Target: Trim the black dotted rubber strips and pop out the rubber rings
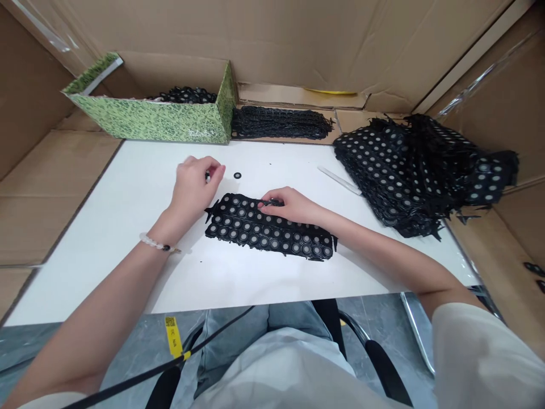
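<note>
A black rubber sheet with rows of round discs, each grey in the middle, lies flat on the white table. My right hand rests at the sheet's far edge, thumb and fingers pinched on a part of it. Above the sheet's left end, my left hand is curled closed around a small black ring-like piece, only partly visible between the fingers. One loose black disc with a pale centre lies on the table just right of my left hand.
At the back left stands a green patterned box with black pieces inside. Beside it lies a stack of black strips. A large heap of disc sheets covers the table's right side, with a thin white strip near it. Cardboard walls surround the table.
</note>
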A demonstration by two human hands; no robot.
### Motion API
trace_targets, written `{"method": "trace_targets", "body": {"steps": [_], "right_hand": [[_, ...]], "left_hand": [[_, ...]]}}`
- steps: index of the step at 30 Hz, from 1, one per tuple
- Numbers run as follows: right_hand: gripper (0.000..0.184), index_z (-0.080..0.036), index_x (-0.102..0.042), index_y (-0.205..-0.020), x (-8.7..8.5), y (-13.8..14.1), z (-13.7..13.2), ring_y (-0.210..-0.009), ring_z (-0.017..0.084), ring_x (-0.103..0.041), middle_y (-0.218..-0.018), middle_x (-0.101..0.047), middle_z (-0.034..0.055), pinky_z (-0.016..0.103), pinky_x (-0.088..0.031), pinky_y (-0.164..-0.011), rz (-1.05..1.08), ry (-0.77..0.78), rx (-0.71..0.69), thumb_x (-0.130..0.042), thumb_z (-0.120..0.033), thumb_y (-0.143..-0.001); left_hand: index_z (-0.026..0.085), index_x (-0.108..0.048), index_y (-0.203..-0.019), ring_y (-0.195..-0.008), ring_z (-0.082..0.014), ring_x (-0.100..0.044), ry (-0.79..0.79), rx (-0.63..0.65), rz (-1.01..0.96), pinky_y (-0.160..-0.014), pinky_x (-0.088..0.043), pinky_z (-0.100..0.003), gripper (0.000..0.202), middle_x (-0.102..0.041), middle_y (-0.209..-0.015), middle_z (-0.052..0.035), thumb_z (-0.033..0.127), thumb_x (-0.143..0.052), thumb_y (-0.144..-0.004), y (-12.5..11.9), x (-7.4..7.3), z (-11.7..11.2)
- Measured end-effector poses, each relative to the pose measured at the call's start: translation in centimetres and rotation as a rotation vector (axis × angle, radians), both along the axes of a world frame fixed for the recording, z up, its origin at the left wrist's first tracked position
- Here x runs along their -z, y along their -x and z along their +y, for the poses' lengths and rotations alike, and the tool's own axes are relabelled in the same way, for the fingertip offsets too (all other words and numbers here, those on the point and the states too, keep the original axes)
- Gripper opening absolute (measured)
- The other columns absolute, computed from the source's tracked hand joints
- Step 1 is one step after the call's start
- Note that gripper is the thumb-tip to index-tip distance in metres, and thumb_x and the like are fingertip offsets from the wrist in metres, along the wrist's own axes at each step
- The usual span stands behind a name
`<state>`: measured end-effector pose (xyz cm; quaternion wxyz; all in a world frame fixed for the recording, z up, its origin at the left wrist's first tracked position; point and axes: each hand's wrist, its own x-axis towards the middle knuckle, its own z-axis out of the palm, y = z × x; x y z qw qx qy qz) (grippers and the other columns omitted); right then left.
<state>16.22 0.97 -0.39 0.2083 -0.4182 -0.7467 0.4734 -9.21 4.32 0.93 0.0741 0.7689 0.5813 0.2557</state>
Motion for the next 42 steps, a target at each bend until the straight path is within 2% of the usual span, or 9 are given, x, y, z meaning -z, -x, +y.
{"method": "trace_targets", "body": {"steps": [3, 6, 19, 23, 29, 31, 36, 40, 42], "right_hand": [[0.015, -0.018, -0.073, -0.095, 0.8, 0.2, 0.3, -0.102, 0.020, -0.068, -0.108, -0.077, 0.0056, 0.036, -0.047, -0.100, 0.149, 0.095, 0.008, -0.067, -0.029, -0.088], [0.016, -0.019, -0.074, -0.096, 1.0, 0.3, 0.4, -0.104, 0.020, -0.068, -0.107, -0.078, 0.0037, 0.037, -0.047, -0.102, 0.233, 0.170, -0.014, -0.070, -0.029, -0.085], [0.018, -0.016, -0.073, -0.100, 1.2, 0.2, 0.5, -0.097, 0.019, -0.067, -0.106, -0.076, 0.0053, 0.038, -0.047, -0.101, 0.126, 0.133, -0.037, -0.067, -0.028, -0.088], [0.016, -0.016, -0.073, -0.101, 0.9, 0.0, 0.6, -0.096, 0.019, -0.067, -0.105, -0.076, 0.0059, 0.035, -0.047, -0.097, 0.054, 0.116, -0.033, -0.065, -0.024, -0.089], [0.012, -0.017, -0.073, -0.087, 0.1, -1.0, 0.9, -0.090, 0.020, -0.066, -0.093, -0.075, 0.0049, 0.035, -0.047, -0.092, -0.053, 0.123, -0.023, -0.063, -0.024, -0.087], [0.013, -0.018, -0.073, -0.086, 0.1, -1.3, 0.9, -0.089, 0.020, -0.065, -0.092, -0.075, 0.0047, 0.035, -0.046, -0.090, -0.070, 0.132, -0.043, -0.063, -0.026, -0.087], [0.015, -0.018, -0.072, -0.085, 0.2, -1.3, 0.8, -0.088, 0.020, -0.064, -0.090, -0.074, 0.0044, 0.035, -0.046, -0.088, -0.069, 0.124, -0.046, -0.061, -0.028, -0.088], [0.014, -0.019, -0.072, -0.085, 0.2, -1.1, 0.7, -0.090, 0.020, -0.064, -0.092, -0.074, 0.0044, 0.034, -0.045, -0.089, -0.073, 0.119, -0.035, -0.060, -0.026, -0.089], [0.014, -0.018, -0.071, -0.085, 0.1, -1.0, 0.6, -0.091, 0.020, -0.064, -0.092, -0.074, 0.0049, 0.034, -0.045, -0.089, -0.073, 0.125, -0.026, -0.060, -0.026, -0.088]], "left_hand": [[0.021, -0.058, -0.063, -0.066, -0.0205, -0.053, 0.119, 0.320, 0.010, -0.072, -0.040, -0.037, 0.044, -0.059, -0.064, -0.0035, 0.049, -0.047, -0.094, -0.7, -0.7, -0.7], [0.020, -0.056, -0.058, -0.062, -0.0195, -0.053, 0.177, 0.548, 0.096, -0.071, -0.038, -0.036, 0.050, -0.057, -0.059, -0.0024, 0.059, -0.054, -0.090, -1.7, -0.6, -1.4], [0.022, -0.062, -0.080, -0.089, -0.0263, -0.055, 0.288, 0.695, 0.126, -0.092, -0.034, -0.045, 0.039, -0.068, -0.079, -0.0053, 0.047, -0.040, -0.101, -2.0, 0.7, -1.4], [0.021, -0.058, -0.068, -0.085, -0.0259, -0.053, 0.265, 0.568, 0.069, -0.090, -0.035, -0.045, 0.036, -0.063, -0.070, -0.0047, 0.039, -0.043, -0.094, -2.3, 0.7, -1.4], [0.019, -0.054, -0.066, -0.073, -0.0189, -0.050, 0.218, -0.020, -0.296, -0.068, -0.040, -0.033, 0.022, -0.054, -0.065, -0.0014, 0.027, -0.044, -0.084, -0.2, 1.5, 0.6], [0.019, -0.059, -0.071, -0.077, -0.0199, -0.050, 0.151, -0.131, -0.269, -0.073, -0.040, -0.034, 0.022, -0.058, -0.069, -0.0028, 0.027, -0.045, -0.086, 0.8, 1.6, 1.2], [0.025, -0.077, -0.101, -0.110, -0.0366, -0.047, 0.006, -0.164, 0.057, -0.092, -0.037, -0.050, 0.036, -0.069, -0.100, -0.0133, 0.042, -0.046, -0.096, 1.6, 2.2, 1.6], [0.028, -0.065, -0.137, -0.118, -0.0401, -0.041, -0.027, -0.108, 0.095, -0.095, -0.036, -0.054, 0.047, -0.063, -0.127, -0.0145, 0.046, -0.046, -0.098, 0.9, 2.3, 0.9], [0.030, -0.060, -0.144, -0.121, -0.0403, -0.038, -0.020, 0.033, 0.139, -0.099, -0.034, -0.055, 0.050, -0.057, -0.140, -0.0122, 0.046, -0.047, -0.098, 0.5, 2.2, 0.5]]}}
